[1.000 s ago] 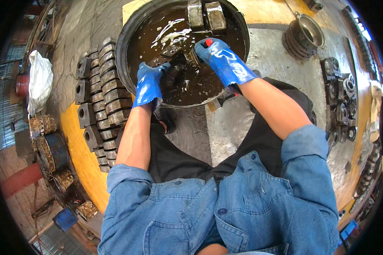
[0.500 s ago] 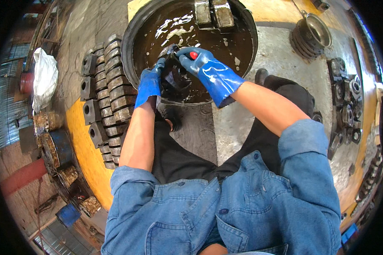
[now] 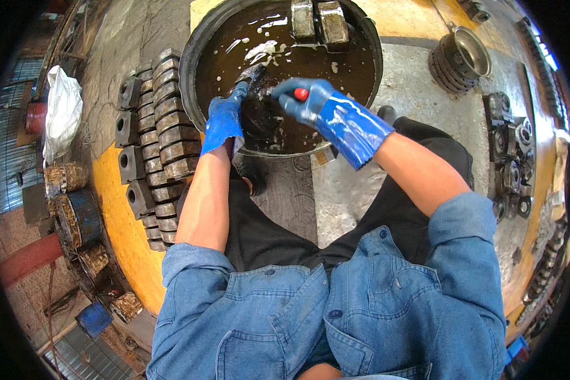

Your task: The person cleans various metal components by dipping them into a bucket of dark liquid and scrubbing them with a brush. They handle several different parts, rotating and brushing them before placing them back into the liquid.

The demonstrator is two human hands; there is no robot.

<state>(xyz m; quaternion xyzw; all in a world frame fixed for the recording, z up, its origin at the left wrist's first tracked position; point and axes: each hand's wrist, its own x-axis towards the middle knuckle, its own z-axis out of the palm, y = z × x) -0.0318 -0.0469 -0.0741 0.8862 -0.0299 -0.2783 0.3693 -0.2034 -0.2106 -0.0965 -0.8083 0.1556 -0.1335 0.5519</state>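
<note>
Both my hands wear blue rubber gloves over a round black tub (image 3: 187, 82) of dark, murky liquid. My left hand (image 3: 223, 120) is closed on a wet dark metal part (image 3: 253, 75), whose lower portion blends into the liquid. To its right, my right hand (image 3: 310, 101) is wrapped around a tool with a red handle (image 3: 301, 94). Its working end is hidden or blurred near the part, so the tool's kind does not show. Two wet metal blocks (image 3: 332, 25) stand side by side at the tub's far edge.
Rows of curved metal pieces (image 3: 177, 133) and dark blocks with holes (image 3: 131, 164) stand left of the tub. A round metal pot-like vessel (image 3: 459, 60) is at far right, with several bored metal parts (image 3: 512, 145) nearer. A white bag (image 3: 63, 114) lies far left.
My right hand has moved right with the red-handled tool, away from the metal part. My left hand keeps the part in nearly the same place.
</note>
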